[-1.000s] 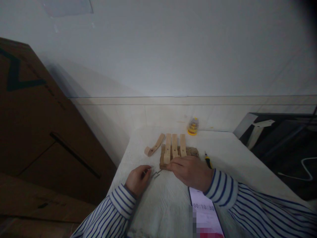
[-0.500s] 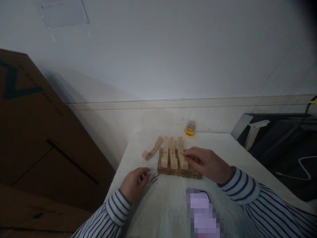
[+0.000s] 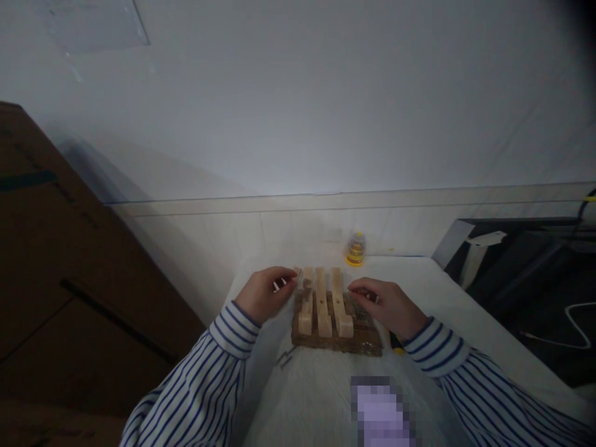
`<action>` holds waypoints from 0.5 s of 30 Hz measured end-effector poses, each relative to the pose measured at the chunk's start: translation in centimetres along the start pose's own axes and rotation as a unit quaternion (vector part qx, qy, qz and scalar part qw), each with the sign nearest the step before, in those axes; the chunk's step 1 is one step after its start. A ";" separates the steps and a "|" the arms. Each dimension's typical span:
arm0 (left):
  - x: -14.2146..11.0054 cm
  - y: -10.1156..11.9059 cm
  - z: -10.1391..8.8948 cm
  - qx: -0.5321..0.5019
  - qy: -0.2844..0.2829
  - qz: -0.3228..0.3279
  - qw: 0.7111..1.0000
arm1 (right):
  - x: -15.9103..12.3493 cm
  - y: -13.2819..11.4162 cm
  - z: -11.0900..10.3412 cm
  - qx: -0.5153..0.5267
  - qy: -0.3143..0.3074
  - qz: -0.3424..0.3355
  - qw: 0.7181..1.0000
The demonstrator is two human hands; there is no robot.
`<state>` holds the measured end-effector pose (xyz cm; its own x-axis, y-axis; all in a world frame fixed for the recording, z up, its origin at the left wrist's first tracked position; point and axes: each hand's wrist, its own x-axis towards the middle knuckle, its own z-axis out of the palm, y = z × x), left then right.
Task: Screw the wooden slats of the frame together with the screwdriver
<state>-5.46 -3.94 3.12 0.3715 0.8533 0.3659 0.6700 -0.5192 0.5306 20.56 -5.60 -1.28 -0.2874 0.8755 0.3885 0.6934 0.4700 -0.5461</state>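
Three pale wooden hooks (image 3: 321, 301) lie side by side on a brown corrugated cardboard pad (image 3: 338, 343), their curved ends toward me. Dark holes show in their shafts. My left hand (image 3: 263, 295) is closed at the pad's left edge, thumb and fingertips pinched on the end of a further loose wooden hook (image 3: 298, 271), mostly hidden behind the hand. Just right of the rightmost hook, my right hand (image 3: 393, 307) hovers over the pad with thumb and fingers pinched together; what they hold, if anything, is too small to make out.
A yellow-based clear screwdriver-bit case (image 3: 356, 250) stands at the table's back edge. Thin metal pieces (image 3: 285, 356) lie left of the pad. A black-and-yellow handle (image 3: 395, 343) shows under my right wrist. A blurred phone-like object (image 3: 382, 413) lies nearest me.
My left hand has moved up and away from me, onto the loose hook beside the pad. The right hand has drawn slightly off the rightmost hook. The view has shifted a little.
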 end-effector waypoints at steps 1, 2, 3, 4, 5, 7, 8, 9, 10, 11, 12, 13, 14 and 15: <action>1.0 0.1 0.4 -0.006 -0.002 0.007 1.000 | 0.2 0.3 0.2 0.003 -0.001 0.004 1.000; 2.0 0.1 0.8 -0.012 -0.007 0.014 1.000 | 0.4 0.5 0.4 0.006 -0.001 0.007 1.000; 2.9 0.2 1.4 -0.019 -0.016 0.022 0.999 | 0.7 0.7 0.7 0.010 0.000 0.009 1.000; 3.8 0.2 1.9 -0.024 -0.023 0.028 0.999 | 0.9 0.9 0.9 0.014 0.001 0.011 1.000; 4.6 0.1 2.6 -0.025 -0.030 0.032 0.999 | 1.1 1.1 1.1 0.019 0.003 0.012 1.000; 6.0 -0.1 3.8 -0.021 -0.032 0.037 0.999 | 1.5 1.4 1.5 0.027 0.004 0.014 1.000; 6.7 -0.3 4.4 -0.018 -0.029 0.037 0.999 | 1.7 1.5 1.7 0.030 0.004 0.016 0.999; 7.3 -0.5 4.9 -0.015 -0.029 0.039 0.999 | 1.8 1.7 1.9 0.031 0.004 0.017 0.999; 7.9 -0.8 5.4 -0.012 -0.032 0.042 0.999 | 1.9 1.8 2.1 0.032 0.002 0.019 0.999; 8.4 -1.0 5.8 -0.008 -0.037 0.045 0.998 | 2.0 2.0 2.3 0.031 0.000 0.020 0.999; 8.8 -1.3 6.2 -0.002 -0.045 0.051 0.998 | 2.1 2.2 2.5 0.031 -0.001 0.023 0.999; 9.1 -1.5 6.5 0.006 -0.056 0.058 0.997 | 2.1 2.3 2.7 0.030 -0.003 0.028 0.999; 9.4 -1.7 6.8 0.017 -0.068 0.066 0.995 | 2.1 2.5 2.8 0.027 -0.005 0.034 0.999; 9.7 -1.9 7.1 0.028 -0.079 0.074 0.994 | 2.1 2.7 3.0 0.024 -0.006 0.039 0.999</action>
<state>1.43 5.63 0.28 0.5623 0.7671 0.3089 0.6339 -0.6397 0.4347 19.88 -2.13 -4.17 -0.2419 0.9111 0.3336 0.6821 0.4042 -0.6094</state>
